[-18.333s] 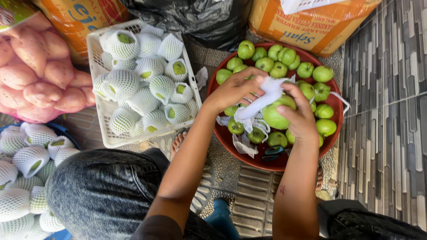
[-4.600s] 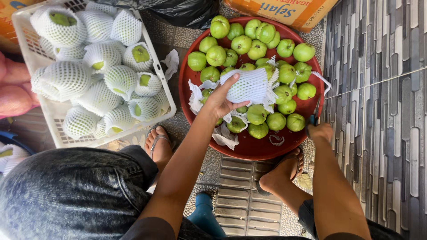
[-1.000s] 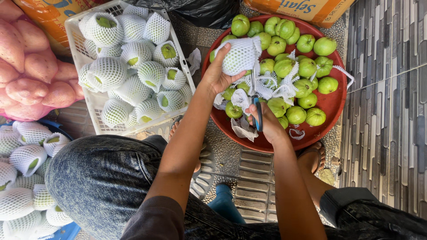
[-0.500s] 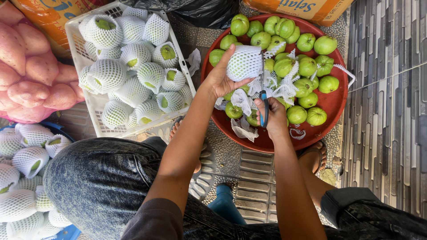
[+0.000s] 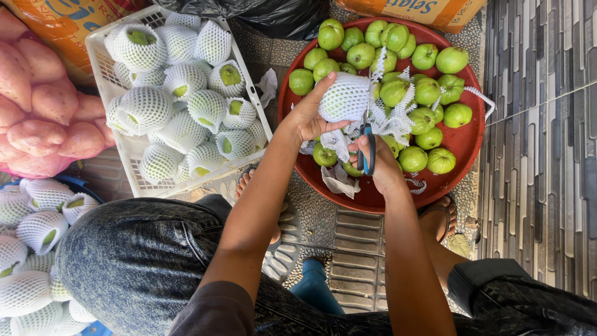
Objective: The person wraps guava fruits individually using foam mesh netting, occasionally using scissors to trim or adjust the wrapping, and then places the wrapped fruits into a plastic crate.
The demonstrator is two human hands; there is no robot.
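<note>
My left hand [image 5: 306, 116] holds a fruit wrapped in white foam netting [image 5: 344, 97] over the round red basin [image 5: 463, 144]. My right hand [image 5: 379, 163] grips blue-handled scissors [image 5: 366, 144] just below that wrapped fruit, blades pointing up toward the netting. The basin holds several bare green guavas [image 5: 429, 91], loose strips of white foam netting [image 5: 395, 118] and scraps of white paper [image 5: 339, 181].
A white plastic crate [image 5: 127, 151] of net-wrapped guavas stands at left. More wrapped guavas [image 5: 31, 230] lie at bottom left, pink sweet potatoes [image 5: 37, 118] at far left. Black bag [image 5: 273, 14] and a cardboard box [image 5: 410, 7] sit behind. My sandalled foot [image 5: 439, 218] is beside the basin.
My left hand has lowered the wrapped fruit slightly toward the basin's middle. My right hand has brought the scissors up close under it.
</note>
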